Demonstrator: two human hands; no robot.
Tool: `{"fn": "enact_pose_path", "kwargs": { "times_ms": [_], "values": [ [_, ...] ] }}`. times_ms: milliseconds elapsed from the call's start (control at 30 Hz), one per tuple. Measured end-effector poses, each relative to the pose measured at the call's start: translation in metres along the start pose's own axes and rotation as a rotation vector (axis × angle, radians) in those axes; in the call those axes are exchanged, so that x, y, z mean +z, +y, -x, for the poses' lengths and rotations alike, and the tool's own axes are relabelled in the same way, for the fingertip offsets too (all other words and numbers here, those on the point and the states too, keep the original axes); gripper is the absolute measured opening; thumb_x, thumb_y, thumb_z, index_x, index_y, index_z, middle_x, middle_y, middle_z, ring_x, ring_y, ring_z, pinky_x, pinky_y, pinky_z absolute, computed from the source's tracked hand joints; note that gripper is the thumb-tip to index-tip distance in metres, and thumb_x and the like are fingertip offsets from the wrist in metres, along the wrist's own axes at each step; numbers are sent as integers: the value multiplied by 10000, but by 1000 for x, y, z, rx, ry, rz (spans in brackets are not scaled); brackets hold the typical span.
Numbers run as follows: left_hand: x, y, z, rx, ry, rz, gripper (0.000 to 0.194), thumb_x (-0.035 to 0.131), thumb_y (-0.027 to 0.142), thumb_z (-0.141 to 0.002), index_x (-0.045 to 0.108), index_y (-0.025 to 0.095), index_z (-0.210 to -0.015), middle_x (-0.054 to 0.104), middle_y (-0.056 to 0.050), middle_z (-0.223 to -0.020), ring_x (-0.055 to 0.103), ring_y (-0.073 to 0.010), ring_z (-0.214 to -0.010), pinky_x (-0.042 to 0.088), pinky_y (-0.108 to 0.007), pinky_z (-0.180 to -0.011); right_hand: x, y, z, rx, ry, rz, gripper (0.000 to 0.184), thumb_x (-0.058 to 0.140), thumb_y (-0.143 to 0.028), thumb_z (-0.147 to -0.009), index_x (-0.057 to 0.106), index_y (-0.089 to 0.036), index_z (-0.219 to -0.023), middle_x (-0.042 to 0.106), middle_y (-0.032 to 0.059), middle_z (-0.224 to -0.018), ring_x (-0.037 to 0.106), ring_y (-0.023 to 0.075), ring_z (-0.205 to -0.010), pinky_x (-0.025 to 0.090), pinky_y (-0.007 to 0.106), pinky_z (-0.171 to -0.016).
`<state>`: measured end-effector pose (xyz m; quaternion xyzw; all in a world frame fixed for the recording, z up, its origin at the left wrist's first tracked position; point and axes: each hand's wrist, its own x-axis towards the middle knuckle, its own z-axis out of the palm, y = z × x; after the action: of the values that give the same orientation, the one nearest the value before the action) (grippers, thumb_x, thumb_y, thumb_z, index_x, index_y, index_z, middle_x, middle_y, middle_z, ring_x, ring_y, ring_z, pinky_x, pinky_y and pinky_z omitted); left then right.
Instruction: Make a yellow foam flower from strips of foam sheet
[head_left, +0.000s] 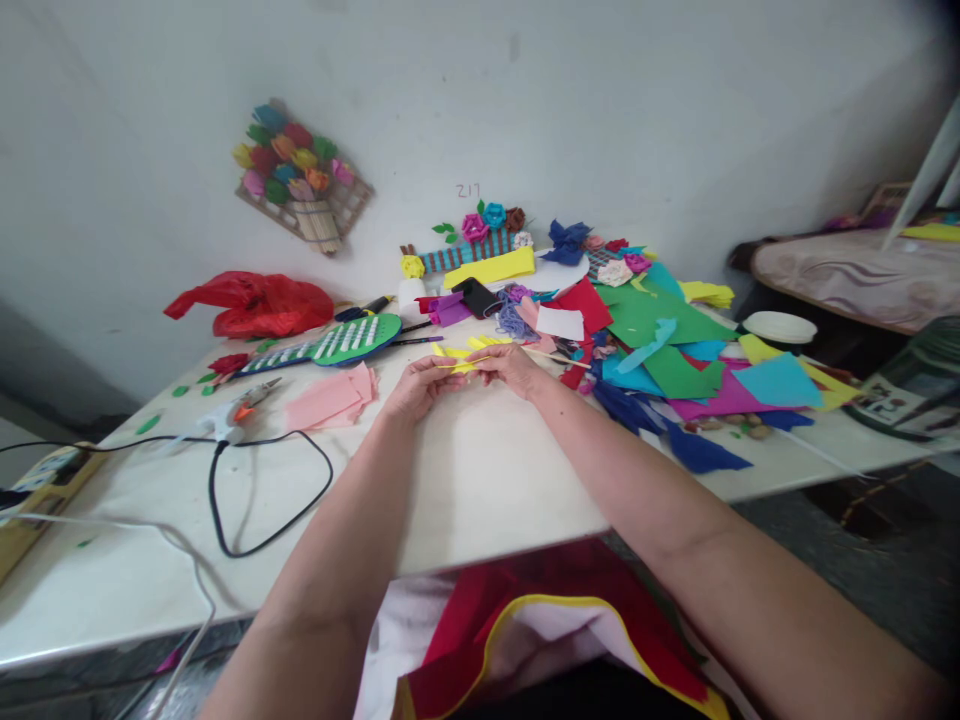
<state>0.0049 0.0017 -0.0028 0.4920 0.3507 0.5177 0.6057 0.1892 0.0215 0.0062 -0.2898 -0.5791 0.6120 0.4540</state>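
Over the middle of the table, my left hand [424, 386] and my right hand [511, 368] are close together, fingertips pinched on a small piece of yellow crepe paper [462, 366]. A thin wooden stick [559, 356] juts out to the right beside my right hand; whether the fingers hold it I cannot tell. More yellow paper strips show just behind my fingertips. To the left of my left hand lie pink paper sheets [334, 397], not touched.
At left are a hot glue gun [227, 425] with a looping black cord, pliers [259, 397] and a red plastic bag [270, 305]. A green woven racket-shaped piece [356, 338] lies behind. Coloured paper scraps [660, 320] crowd the right, near a large green bottle [919, 385].
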Motion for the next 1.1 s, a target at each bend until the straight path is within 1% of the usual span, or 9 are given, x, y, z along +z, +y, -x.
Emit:
{"fn": "enact_pose_path", "kwargs": {
  "times_ms": [133, 267, 433, 533, 600, 767, 867, 967, 1100],
  "values": [
    [1, 0, 0, 21, -5, -1, 202, 652, 154, -604, 624, 123, -802, 678, -73, -688, 657, -179, -673, 514, -272, -651, 0, 1, 0, 2, 2, -26, 159, 635, -124, -576, 679, -106, -729, 632, 11, -541, 489, 66, -418, 419, 209, -464],
    [2, 1, -1, 37, -7, 2, 201, 633, 161, -591, 628, 119, -787, 676, -71, -671, 658, -198, -688, 516, -309, -682, -1, 1, 0, -1, -2, -53, 144, 622, -154, -587, 659, -99, -715, 637, 24, -550, 493, 73, -409, 427, 216, -456],
    [4, 3, 0, 42, -10, 12, 206, 621, 268, -625, 631, 110, -758, 669, -81, -652, 658, -208, -679, 518, -321, -673, -3, 5, -2, -71, -52, -109, 181, 584, -257, -652, 643, -98, -716, 647, 49, -585, 515, 94, -437, 448, 235, -449],
    [5, 3, 1, 40, 11, -42, 213, 680, 235, -594, 632, 107, -757, 674, -78, -673, 655, -192, -660, 516, -311, -692, -2, 6, -3, -60, 1, -67, 223, 608, -310, -671, 634, -91, -705, 636, 47, -567, 491, 82, -406, 430, 222, -413],
    [6, 2, 1, 51, 7, -62, 252, 698, 214, -584, 633, 105, -802, 678, -75, -700, 655, -181, -661, 515, -305, -704, -1, 6, -3, -32, 43, -30, 238, 640, -320, -661, 630, -86, -702, 625, 36, -547, 474, 69, -386, 417, 208, -396],
    [3, 1, 1, 67, -8, -76, 435, 707, 203, -590, 592, 101, -998, 686, -73, -764, 657, -170, -680, 508, -308, -732, 0, 7, -4, -13, 78, 11, 219, 674, -282, -647, 629, -90, -745, 633, 16, -562, 463, 46, -376, 415, 185, -394],
    [1, 1, 0, 67, -6, -88, 433, 717, 210, -592, 589, 98, -990, 687, -71, -754, 657, -166, -689, 504, -306, -741, -2, 10, -6, -26, 73, 26, 228, 680, -248, -649, 636, -99, -817, 647, 11, -575, 473, 42, -377, 427, 180, -406],
    [0, -1, -1, 58, -5, -106, 422, 727, 218, -590, 588, 99, -970, 687, -71, -737, 657, -167, -701, 502, -307, -748, -3, 12, -7, -24, 101, 33, 196, 672, -204, -661, 643, -96, -822, 651, 15, -566, 483, 43, -370, 427, 172, -403],
    [-1, -1, -3, 20, -5, -131, 402, 731, 221, -593, 585, 94, -946, 689, -83, -736, 659, -168, -715, 503, -299, -748, -3, 7, -5, 31, 135, 61, 195, 665, -167, -680, 645, -88, -857, 651, 25, -550, 526, 66, -384, 442, 176, -405]
  ]
}}
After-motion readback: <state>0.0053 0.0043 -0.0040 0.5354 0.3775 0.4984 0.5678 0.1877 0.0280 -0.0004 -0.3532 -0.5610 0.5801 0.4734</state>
